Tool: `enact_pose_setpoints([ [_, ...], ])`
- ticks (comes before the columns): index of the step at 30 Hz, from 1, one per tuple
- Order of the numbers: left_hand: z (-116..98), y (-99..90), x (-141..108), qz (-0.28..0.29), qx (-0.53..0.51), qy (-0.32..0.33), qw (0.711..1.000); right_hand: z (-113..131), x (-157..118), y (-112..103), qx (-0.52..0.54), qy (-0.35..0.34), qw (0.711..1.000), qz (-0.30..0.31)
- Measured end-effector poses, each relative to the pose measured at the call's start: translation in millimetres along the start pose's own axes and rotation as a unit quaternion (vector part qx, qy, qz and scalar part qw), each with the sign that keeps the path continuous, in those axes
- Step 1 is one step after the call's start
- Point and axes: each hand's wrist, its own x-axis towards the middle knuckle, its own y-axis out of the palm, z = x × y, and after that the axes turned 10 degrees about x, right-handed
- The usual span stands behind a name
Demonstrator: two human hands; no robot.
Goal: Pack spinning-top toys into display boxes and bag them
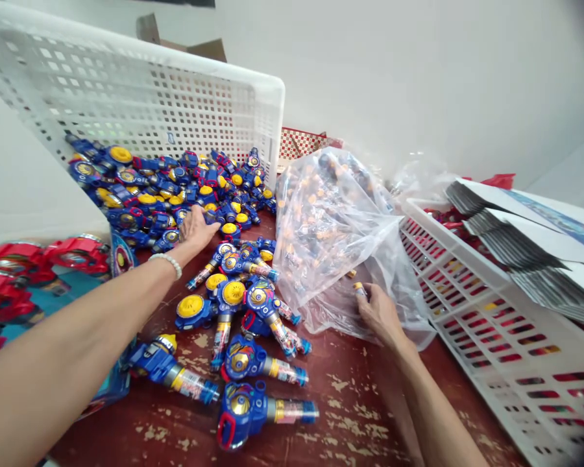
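My left hand reaches into the pile of blue toys spilling from a tipped white basket, its fingers closed round a blue toy. At the mouth of a clear plastic bag, my right hand pinches a small tube with a yellowish top. Many small tubes show inside the bag. Between my hands and nearer to me, several blue toys with clear tubes attached lie on the red-brown table.
Red toys lie at the left edge beside a blue-green box. A white basket on the right holds red items, with stacked printed cards on top. Cardboard shows behind the tipped basket.
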Motion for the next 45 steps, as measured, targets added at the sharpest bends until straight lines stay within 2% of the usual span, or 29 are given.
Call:
enact_pose_setpoints([
  [2,-18.5,-13.5,-5.0,-0.035,-0.078,-0.045,0.995,8.8,-21.2,-6.0,0.051,-0.024,0.998,0.001],
  [4,-41.9,-32.3,-17.1,-0.041,-0.169,-0.06,0.983,22.3,-46.4,-10.4,0.155,-0.037,0.987,0.001],
  [6,-64.6,-56.0,-42.4,-0.01,-0.258,-0.054,0.964,38.9,-73.1,-13.2,0.291,-0.03,0.956,0.01],
  [8,-80.5,-82.3,-83.1,0.057,-0.339,-0.047,0.938,56.3,-98.7,-15.5,0.39,-0.017,0.921,0.024],
  [9,-84.7,-94.9,-108.2,0.115,-0.386,-0.049,0.914,64.3,-110.5,-16.8,0.408,-0.015,0.912,0.032],
  [10,-86.2,-106.5,-135.0,0.212,-0.491,-0.086,0.84,71.4,-121.4,-18.3,0.416,-0.018,0.908,0.04],
  [11,-85.5,-116.3,-162.1,0.284,-0.556,-0.131,0.77,77.5,-131.5,-20.0,0.42,-0.025,0.906,0.049],
  [12,-83.1,-124.1,-188.2,0.346,-0.585,-0.151,0.718,82.5,-140.7,-21.8,0.421,-0.034,0.904,0.061],
  [13,-79.5,-130.0,-211.9,0.397,-0.591,-0.146,0.687,86.2,-148.9,-23.5,0.419,-0.047,0.904,0.073],
  [15,-71.2,-137.0,-249.0,0.467,-0.569,-0.124,0.665,90.5,-162.5,-26.7,0.411,-0.078,0.902,0.105],
  [18,-59.1,-142.5,-276.8,0.513,-0.544,-0.087,0.658,92.0,-176.4,-30.4,0.402,-0.111,0.89,0.184],
  [20,-52.0,-146.7,-281.1,0.525,-0.531,-0.057,0.662,92.3,-182.7,-32.9,0.399,-0.12,0.88,0.226],
  [21,-48.6,-149.2,-280.7,0.527,-0.516,-0.036,0.674,92.8,-185.3,-34.5,0.391,-0.13,0.88,0.235],
  [24,-40.1,-157.7,-274.7,0.52,-0.416,0.066,0.743,95.9,-192.5,-40.7,0.333,-0.186,0.896,0.229],
  [26,-36.6,-163.2,-269.7,0.518,-0.339,0.135,0.774,98.6,-196.8,-45.1,0.288,-0.228,0.904,0.219],
  [28,-35.4,-168.2,-265.9,0.528,-0.277,0.178,0.783,101.0,-200.4,-48.8,0.259,-0.259,0.905,0.216],
  [32,-37.9,-176.2,-266.1,0.537,-0.214,0.216,0.787,104.5,-205.7,-52.4,0.245,-0.279,0.899,0.23],
  [34,-39.6,-177.8,-271.3,0.5,-0.199,0.247,0.806,106.0,-207.4,-50.7,0.258,-0.255,0.901,0.239],
  [37,-41.0,-176.0,-283.4,0.362,-0.145,0.346,0.853,106.6,-208.4,-42.8,0.298,-0.168,0.902,0.262],
  [39,-40.6,-173.0,-290.1,0.274,-0.099,0.423,0.858,104.7,-207.8,-36.9,0.323,-0.097,0.9,0.276],
  [40,-40.0,-171.4,-291.8,0.253,-0.082,0.451,0.852,102.9,-207.2,-35.1,0.333,-0.066,0.895,0.288],
  [41,-39.2,-169.9,-292.2,0.248,-0.072,0.467,0.845,100.6,-206.6,-34.4,0.343,-0.038,0.887,0.308],
  [43,-37.5,-168.0,-289.2,0.263,-0.068,0.457,0.847,95.1,-205.3,-36.6,0.353,-0.007,0.866,0.354],
  [45,-36.2,-167.3,-283.2,0.297,-0.08,0.414,0.857,89.8,-204.1,-41.1,0.33,-0.04,0.873,0.358],
])
